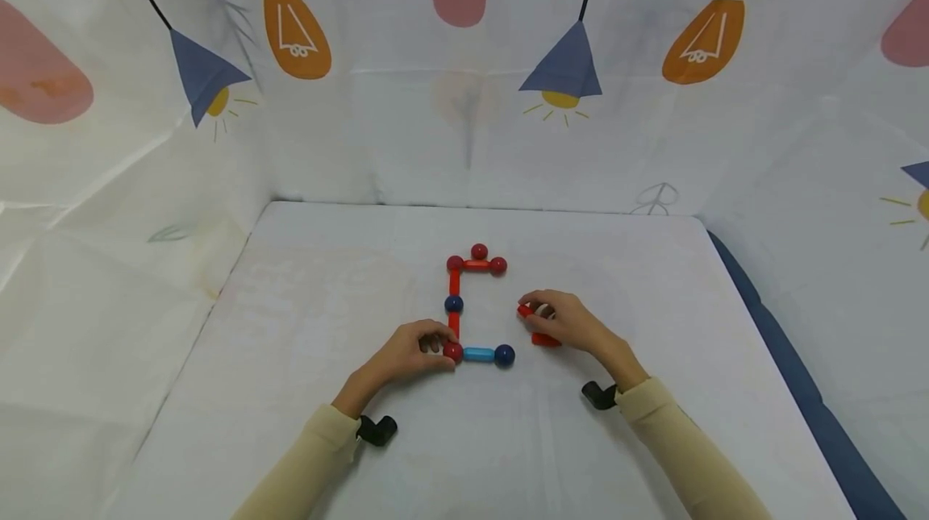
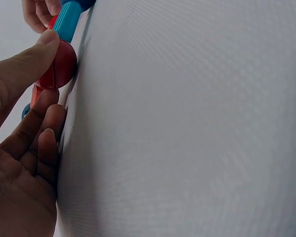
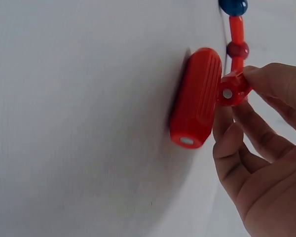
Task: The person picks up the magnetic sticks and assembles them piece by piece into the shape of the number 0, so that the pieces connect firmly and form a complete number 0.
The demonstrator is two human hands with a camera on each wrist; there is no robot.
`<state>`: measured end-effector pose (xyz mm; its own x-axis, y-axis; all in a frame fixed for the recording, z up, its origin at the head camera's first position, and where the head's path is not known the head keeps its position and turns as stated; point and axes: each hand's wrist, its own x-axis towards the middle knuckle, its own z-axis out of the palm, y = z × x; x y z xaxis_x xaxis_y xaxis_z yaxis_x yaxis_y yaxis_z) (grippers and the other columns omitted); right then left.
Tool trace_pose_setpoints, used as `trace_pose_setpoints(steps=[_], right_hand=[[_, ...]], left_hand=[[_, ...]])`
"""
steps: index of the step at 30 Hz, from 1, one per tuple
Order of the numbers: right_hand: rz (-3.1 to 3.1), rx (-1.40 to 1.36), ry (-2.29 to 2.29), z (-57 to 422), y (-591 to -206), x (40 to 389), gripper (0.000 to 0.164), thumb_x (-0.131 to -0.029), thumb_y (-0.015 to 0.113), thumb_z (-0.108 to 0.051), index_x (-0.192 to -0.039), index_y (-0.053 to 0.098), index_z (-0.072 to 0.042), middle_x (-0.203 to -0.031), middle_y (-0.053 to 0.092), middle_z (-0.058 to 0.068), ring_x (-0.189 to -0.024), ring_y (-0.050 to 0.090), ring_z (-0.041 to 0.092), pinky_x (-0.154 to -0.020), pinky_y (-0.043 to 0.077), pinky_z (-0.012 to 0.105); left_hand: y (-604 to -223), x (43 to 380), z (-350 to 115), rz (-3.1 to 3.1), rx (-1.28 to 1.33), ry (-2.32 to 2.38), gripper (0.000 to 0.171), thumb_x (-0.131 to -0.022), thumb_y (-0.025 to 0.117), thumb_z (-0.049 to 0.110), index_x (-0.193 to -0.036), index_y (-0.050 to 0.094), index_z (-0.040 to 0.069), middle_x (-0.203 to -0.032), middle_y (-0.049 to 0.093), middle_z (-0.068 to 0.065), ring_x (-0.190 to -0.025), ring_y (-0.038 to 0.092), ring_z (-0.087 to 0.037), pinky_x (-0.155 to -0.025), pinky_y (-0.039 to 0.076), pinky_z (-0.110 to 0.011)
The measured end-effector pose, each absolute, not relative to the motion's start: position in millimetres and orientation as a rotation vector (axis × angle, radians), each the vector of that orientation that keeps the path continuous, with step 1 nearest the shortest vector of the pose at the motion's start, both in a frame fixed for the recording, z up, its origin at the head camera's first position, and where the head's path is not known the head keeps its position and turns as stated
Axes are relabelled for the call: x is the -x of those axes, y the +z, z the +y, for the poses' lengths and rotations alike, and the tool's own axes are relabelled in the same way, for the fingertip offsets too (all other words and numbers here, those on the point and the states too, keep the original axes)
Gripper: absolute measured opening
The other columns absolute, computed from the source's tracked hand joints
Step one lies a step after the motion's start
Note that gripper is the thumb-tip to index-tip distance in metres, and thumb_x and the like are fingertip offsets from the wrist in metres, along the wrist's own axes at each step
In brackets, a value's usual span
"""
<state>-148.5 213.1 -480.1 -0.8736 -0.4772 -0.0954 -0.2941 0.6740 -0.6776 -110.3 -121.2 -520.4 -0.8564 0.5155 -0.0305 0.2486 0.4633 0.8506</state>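
Note:
My left hand (image 1: 414, 349) pinches a red ball (image 1: 453, 352) between thumb and fingers at the near corner of a shape made of magnetic rods and balls. From that ball a light blue rod (image 1: 479, 355) runs right to a dark blue ball (image 1: 504, 355). Away from me, red rods (image 1: 454, 282) lead through a blue ball (image 1: 453, 304) to a far red ball (image 1: 455, 263). On the right, my right hand (image 1: 573, 322) pinches a short red magnetic rod (image 3: 233, 90) with a silver end. Beside it, another red rod (image 3: 197, 98) lies on the table.
At the far end, a red rod (image 1: 476, 266) reaches right to another red ball (image 1: 497, 266); one more red ball (image 1: 479, 251) sits behind that rod. The white table (image 1: 327, 278) is bounded by a hanging sheet (image 1: 406, 133) printed with lamps and bulbs.

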Motion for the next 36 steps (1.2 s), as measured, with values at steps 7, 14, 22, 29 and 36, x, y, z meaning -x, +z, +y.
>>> trace_pose_setpoints(steps=[7, 14, 22, 29, 36], right_hand=[[2.601, 0.592, -1.051, 201.5, -487.6, 150.1, 0.029, -0.098, 0.07, -0.018, -0.125, 0.067, -0.01, -0.112, 0.072, 0.008, -0.092, 0.069, 0.018, -0.083, 0.06, 0.037], [2.531, 0.58, -1.116, 191.0, -490.5, 145.5, 0.027, -0.098, 0.07, -0.016, -0.124, 0.066, -0.011, -0.11, 0.071, 0.009, -0.084, 0.067, 0.014, -0.068, 0.058, 0.026], [2.525, 0.59, -1.157, 187.7, -489.0, 140.7, 0.026, -0.098, 0.07, -0.016, -0.123, 0.066, -0.011, -0.109, 0.072, 0.009, -0.084, 0.069, 0.014, -0.066, 0.058, 0.025], [2.509, 0.613, -1.221, 188.0, -487.4, 138.7, 0.025, -0.097, 0.07, -0.013, -0.121, 0.064, -0.008, -0.107, 0.072, 0.009, -0.084, 0.07, 0.015, -0.064, 0.057, 0.027], [2.481, 0.586, -1.305, 184.4, -487.8, 137.2, 0.028, -0.096, 0.072, -0.014, -0.121, 0.062, -0.005, -0.11, 0.07, 0.012, -0.09, 0.071, 0.018, -0.071, 0.058, 0.025]], left_hand=[[-520.6, 110.7, -121.3, 2.431, -0.653, 1.348, 0.034, -0.084, 0.086, 0.029, -0.113, 0.073, 0.02, -0.097, 0.067, 0.006, -0.089, 0.06, -0.016, -0.077, 0.051, -0.024], [-521.3, 110.2, -121.0, 2.43, -0.638, 1.347, 0.033, -0.084, 0.086, 0.029, -0.113, 0.072, 0.02, -0.098, 0.067, 0.006, -0.09, 0.059, -0.015, -0.077, 0.051, -0.024], [-520.6, 110.4, -120.9, 2.426, -0.628, 1.341, 0.033, -0.084, 0.086, 0.03, -0.113, 0.072, 0.02, -0.098, 0.066, 0.006, -0.09, 0.059, -0.015, -0.078, 0.051, -0.025], [-520.3, 111.2, -121.1, 2.426, -0.625, 1.331, 0.034, -0.084, 0.086, 0.03, -0.114, 0.072, 0.02, -0.099, 0.066, 0.006, -0.091, 0.059, -0.015, -0.079, 0.051, -0.025], [-521.1, 111.4, -120.9, 2.422, -0.625, 1.336, 0.034, -0.085, 0.086, 0.03, -0.115, 0.072, 0.02, -0.1, 0.066, 0.006, -0.091, 0.06, -0.015, -0.079, 0.052, -0.025]])
